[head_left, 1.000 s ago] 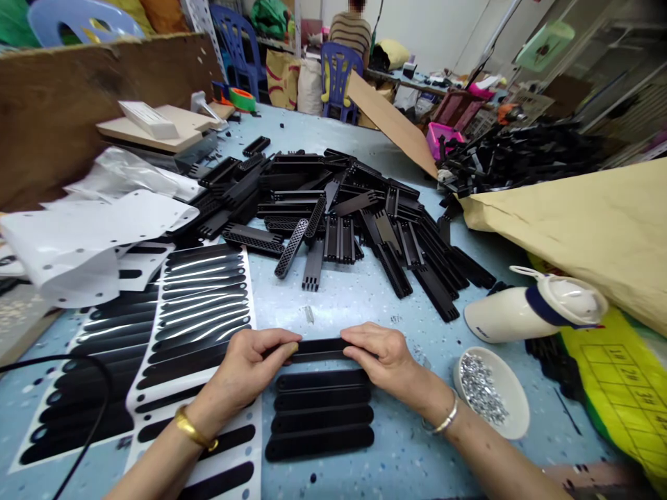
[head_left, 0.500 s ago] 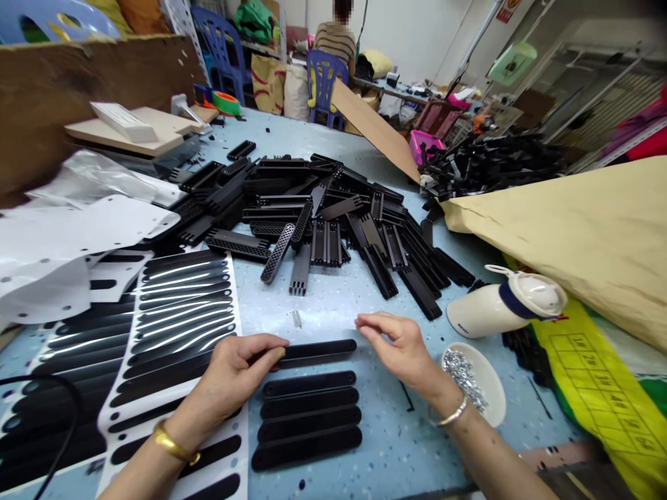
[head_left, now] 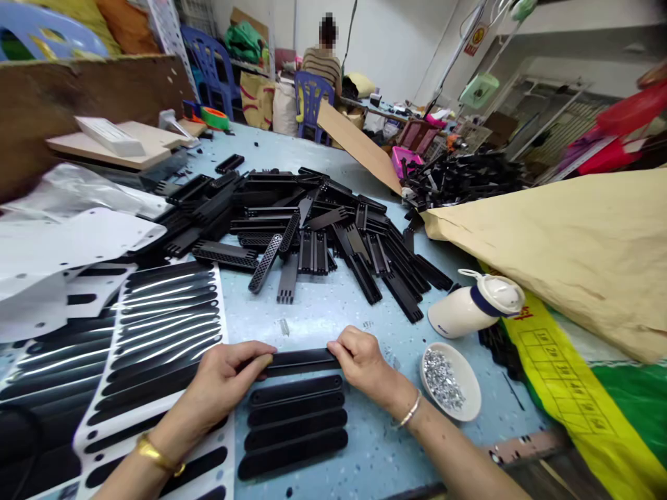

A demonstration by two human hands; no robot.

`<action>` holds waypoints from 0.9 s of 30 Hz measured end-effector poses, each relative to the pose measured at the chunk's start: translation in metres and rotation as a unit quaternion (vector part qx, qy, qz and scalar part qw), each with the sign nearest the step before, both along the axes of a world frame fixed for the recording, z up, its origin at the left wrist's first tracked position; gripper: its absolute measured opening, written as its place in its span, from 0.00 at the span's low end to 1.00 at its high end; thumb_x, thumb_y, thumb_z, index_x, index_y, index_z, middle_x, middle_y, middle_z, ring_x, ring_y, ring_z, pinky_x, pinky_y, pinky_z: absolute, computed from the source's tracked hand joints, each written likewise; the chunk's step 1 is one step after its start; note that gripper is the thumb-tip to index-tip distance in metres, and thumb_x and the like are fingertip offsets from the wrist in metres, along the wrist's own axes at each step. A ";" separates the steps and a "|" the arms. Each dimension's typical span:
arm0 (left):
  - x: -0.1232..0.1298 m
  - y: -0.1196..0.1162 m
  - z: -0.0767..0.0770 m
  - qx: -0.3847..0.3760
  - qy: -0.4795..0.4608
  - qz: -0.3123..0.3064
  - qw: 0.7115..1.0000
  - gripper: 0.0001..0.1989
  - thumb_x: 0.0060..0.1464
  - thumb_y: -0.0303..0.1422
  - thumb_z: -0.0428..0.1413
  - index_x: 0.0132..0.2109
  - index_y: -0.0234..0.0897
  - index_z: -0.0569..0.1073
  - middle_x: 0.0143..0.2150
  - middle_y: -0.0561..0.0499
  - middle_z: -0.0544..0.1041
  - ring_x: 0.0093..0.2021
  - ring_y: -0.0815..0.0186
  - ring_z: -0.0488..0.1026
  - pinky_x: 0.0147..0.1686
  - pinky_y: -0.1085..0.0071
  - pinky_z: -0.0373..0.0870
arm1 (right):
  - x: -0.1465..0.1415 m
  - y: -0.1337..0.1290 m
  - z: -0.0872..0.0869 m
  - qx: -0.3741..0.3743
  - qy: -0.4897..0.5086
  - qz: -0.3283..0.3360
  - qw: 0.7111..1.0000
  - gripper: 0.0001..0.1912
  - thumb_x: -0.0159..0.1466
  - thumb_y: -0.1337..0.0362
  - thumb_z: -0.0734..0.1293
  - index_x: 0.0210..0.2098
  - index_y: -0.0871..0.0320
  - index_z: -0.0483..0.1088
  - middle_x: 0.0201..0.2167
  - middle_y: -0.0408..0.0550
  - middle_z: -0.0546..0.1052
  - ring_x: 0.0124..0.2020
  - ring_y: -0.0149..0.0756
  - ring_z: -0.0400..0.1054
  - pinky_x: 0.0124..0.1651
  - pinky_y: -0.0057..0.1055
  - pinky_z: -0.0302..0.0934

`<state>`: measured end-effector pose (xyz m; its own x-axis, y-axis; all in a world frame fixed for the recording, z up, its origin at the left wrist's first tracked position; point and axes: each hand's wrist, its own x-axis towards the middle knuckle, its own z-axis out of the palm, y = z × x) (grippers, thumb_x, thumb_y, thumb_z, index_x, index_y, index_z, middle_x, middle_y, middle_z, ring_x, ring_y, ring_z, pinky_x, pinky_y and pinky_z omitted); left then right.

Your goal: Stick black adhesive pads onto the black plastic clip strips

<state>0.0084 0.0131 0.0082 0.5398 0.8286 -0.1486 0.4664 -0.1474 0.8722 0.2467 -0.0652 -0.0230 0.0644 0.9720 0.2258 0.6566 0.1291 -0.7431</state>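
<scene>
Bar (head_left: 302, 362), black, slim and straight-sided, spanned the gap between the two hands, and whether its underside met the tabletop I cannot tell. With that bar as the centre of the dial and twelve pointing away from the person, the left hand (head_left: 224, 378) sat at nine, thumb and fingers pinched narrowly on the near end. At three, the right hand (head_left: 362, 364) had its curled fingers closed about the opposite end. A smooth yellow-gold bangle (head_left: 156, 455) circled the left wrist, a thin silvery bracelet (head_left: 409, 410) the right.

At six, close by, lay four dark bars (head_left: 294, 420) in a neat stack of rows, their ends rounded and their faces smooth. Around nine stretched white backing sheets (head_left: 224, 410) bearing long round-ended black strips (head_left: 167, 305), glossy enough to catch wavy streaks of light. Crumpled white film (head_left: 83, 239) sprawled at ten.

Twelve was taken up by a loose heap of black parts (head_left: 313, 229), some grooved lengthwise, some toothed at one end, some pierced with a honeycomb mesh. Just past three stood a smooth white bowl (head_left: 473, 389) of small, shiny metal pieces (head_left: 442, 378). Between two and three a cream bottle (head_left: 458, 312) with a navy band lay on its side, near wrinkled tan paper (head_left: 563, 236). Underneath spread the speckled pale-blue tabletop (head_left: 250, 323).
</scene>
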 end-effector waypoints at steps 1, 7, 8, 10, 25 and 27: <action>0.000 0.000 -0.001 -0.002 0.002 0.001 1.000 0.15 0.53 0.42 0.54 0.35 0.38 0.82 0.32 0.49 0.84 0.32 0.59 0.80 0.34 0.71 0.75 | 0.001 0.001 -0.001 -0.003 0.001 -0.006 1.000 0.19 0.65 0.64 0.62 0.18 0.57 0.61 0.20 0.42 0.65 0.23 0.30 0.60 0.30 0.28 0.56; -0.005 -0.001 -0.010 0.013 0.014 -0.005 1.000 0.15 0.54 0.41 0.53 0.36 0.37 0.81 0.32 0.50 0.84 0.33 0.59 0.80 0.34 0.71 0.73 | 0.011 0.004 0.000 -0.052 0.042 -0.025 0.997 0.20 0.69 0.62 0.57 0.24 0.58 0.69 0.16 0.40 0.68 0.18 0.28 0.61 0.25 0.25 0.56; -0.005 -0.001 -0.010 0.014 0.014 -0.007 1.000 0.15 0.54 0.41 0.53 0.36 0.37 0.81 0.32 0.50 0.84 0.33 0.59 0.80 0.34 0.71 0.73 | 0.010 0.004 0.001 -0.058 0.048 -0.026 0.997 0.19 0.69 0.61 0.56 0.26 0.59 0.71 0.17 0.41 0.70 0.19 0.28 0.63 0.25 0.25 0.57; -0.005 -0.001 -0.010 0.015 0.010 -0.014 1.000 0.15 0.55 0.41 0.53 0.36 0.37 0.81 0.32 0.50 0.84 0.34 0.59 0.79 0.35 0.71 0.73 | 0.003 0.005 0.000 -0.063 0.049 -0.037 0.996 0.16 0.66 0.56 0.62 0.28 0.59 0.72 0.21 0.43 0.73 0.21 0.29 0.65 0.26 0.25 0.58; -0.010 -0.001 -0.010 0.078 0.045 -0.086 0.992 0.16 0.58 0.37 0.49 0.37 0.36 0.80 0.32 0.50 0.83 0.33 0.60 0.78 0.36 0.68 0.71 | -0.001 0.000 0.000 -0.119 0.133 -0.085 0.980 0.27 0.63 0.44 0.60 0.16 0.57 0.64 0.14 0.42 0.65 0.16 0.30 0.61 0.22 0.28 0.55; -0.011 -0.003 -0.010 0.130 0.064 -0.098 0.985 0.16 0.59 0.36 0.48 0.39 0.36 0.80 0.35 0.48 0.83 0.35 0.59 0.79 0.38 0.66 0.71 | 0.008 -0.006 0.003 -0.143 0.173 -0.087 0.971 0.28 0.64 0.44 0.57 0.26 0.61 0.71 0.17 0.45 0.71 0.15 0.31 0.64 0.18 0.28 0.56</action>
<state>-0.0024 0.0100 -0.0013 0.6840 0.7292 -0.0224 0.5097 -0.4557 0.7298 0.2546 -0.0708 -0.0199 0.2577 0.9593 -0.1156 0.3553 -0.2053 -0.9119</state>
